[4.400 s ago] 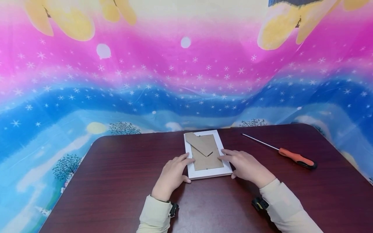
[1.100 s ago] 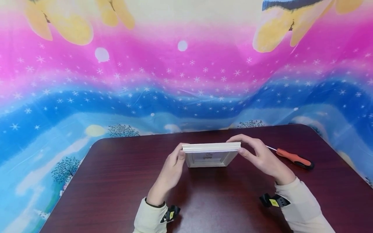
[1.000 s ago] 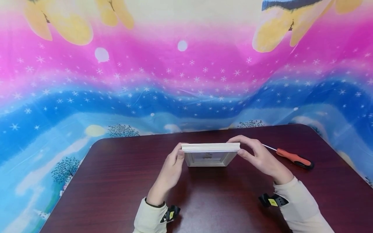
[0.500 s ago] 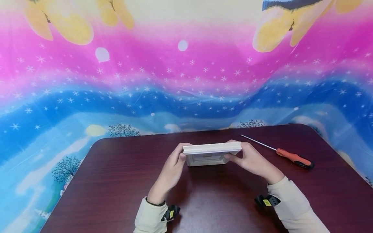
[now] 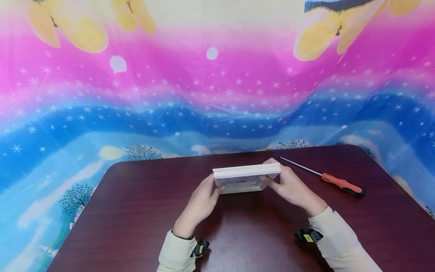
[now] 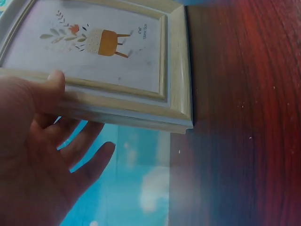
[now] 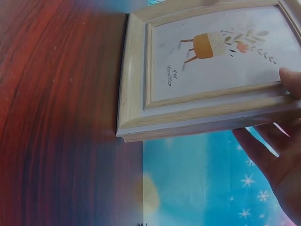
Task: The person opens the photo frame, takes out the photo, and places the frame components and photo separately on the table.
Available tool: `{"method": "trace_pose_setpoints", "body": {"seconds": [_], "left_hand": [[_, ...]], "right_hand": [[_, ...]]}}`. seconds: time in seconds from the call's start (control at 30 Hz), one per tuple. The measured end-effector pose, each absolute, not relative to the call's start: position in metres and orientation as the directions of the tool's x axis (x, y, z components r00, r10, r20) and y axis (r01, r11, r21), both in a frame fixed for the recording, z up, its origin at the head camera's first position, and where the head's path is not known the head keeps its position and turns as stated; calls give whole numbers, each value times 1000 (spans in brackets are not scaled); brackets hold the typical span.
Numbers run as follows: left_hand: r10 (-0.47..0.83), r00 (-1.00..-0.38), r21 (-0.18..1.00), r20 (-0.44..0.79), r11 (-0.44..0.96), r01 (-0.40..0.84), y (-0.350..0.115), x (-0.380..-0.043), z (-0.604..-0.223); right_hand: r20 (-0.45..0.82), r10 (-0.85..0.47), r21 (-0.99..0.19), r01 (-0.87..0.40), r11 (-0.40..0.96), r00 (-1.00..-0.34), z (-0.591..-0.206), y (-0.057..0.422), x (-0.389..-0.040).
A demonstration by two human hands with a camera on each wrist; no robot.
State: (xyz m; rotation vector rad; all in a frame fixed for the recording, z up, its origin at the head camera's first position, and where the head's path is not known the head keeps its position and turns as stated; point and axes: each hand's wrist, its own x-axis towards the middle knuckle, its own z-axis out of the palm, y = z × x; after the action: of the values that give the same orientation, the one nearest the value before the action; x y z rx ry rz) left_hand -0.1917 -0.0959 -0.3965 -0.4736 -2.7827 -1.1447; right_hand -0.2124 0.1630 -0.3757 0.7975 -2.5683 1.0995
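A pale wood picture frame point(image 5: 246, 172) stands steeply on its edge, its front turned toward the person. In the left wrist view, the picture frame point(image 6: 178, 61) shows a print of a potted plant on a legged stand. My left hand point(image 5: 200, 200) holds its left side, thumb on the front moulding and fingers behind. On the opposite side my right hand point(image 5: 292, 187) grips the frame, with the thumb on the front. The right wrist view has the right hand point(image 7: 282, 165) around the side of the picture frame point(image 7: 134, 80). The frame's back is hidden.
An orange and black screwdriver point(image 5: 343, 185) lies on the dark red table point(image 5: 136, 219), to the right of the right hand. Behind the table's far edge hangs a colourful cloth point(image 5: 204, 87) with snowflakes.
The picture frame, earlier lying back up, was raised onto its edge. Since then the right hand shifted inward along its side, and the left thumb moved down onto the front.
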Motion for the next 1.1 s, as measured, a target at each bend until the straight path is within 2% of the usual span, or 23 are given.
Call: {"method": "trace_pose_setpoints", "body": {"seconds": [0.2,0.47,0.67,0.9,1.1], "left_hand": [[225,-943,633,244,700,331,-93,-191,-395],[150,-963,744,225,611,269,-90,-190,-394],[97,-978,804,184,558,207,-80,-186,-388],[44,-987,831,157,534,156,-74,-187,-381],[51,-999,861,14,507,38,-72,-203,-378]], "right_hand": [[419,-385,-578,-569,586,-822,-373,161,-209],[451,-318,-603,-547,581,-834,-370,156,-206],[444,-224,-645,-483,592,-868,-368,151,-206],[312,-199,-711,-367,600,-929,-357,152,-215],[137,-200,-765,-232,600,-970,-357,154,-235]]}}
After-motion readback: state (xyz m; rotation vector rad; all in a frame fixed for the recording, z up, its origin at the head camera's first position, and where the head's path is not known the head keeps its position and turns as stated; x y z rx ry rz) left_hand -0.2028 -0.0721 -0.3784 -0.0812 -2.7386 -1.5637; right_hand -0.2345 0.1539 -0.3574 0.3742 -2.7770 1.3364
